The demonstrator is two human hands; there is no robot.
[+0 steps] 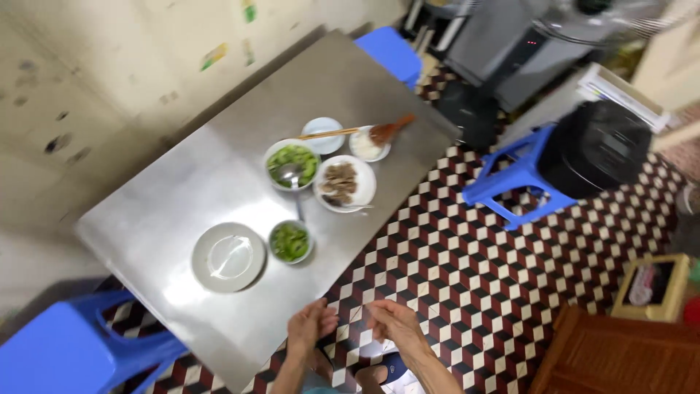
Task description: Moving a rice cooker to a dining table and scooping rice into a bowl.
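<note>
My left hand [310,326] and my right hand [392,322] hover close together at the near edge of a steel table [175,190], fingers loosely apart, holding nothing. Nearest to them on the table are a small bowl of greens [290,241] and an empty grey plate [228,257]. Farther back stand a larger bowl of greens with a spoon [292,165], a white plate of brown meat [344,182], a bowl of rice [367,144] with a red-brown ladle across it, and a small empty bowl with chopsticks [322,134].
Blue plastic stools stand at the lower left [55,346], right [510,179] and far end [390,51]. A black cooker [594,146] sits on the right stool. The floor is patterned tile [467,277]. A wooden piece [620,357] and a yellow box [656,288] lie at the lower right.
</note>
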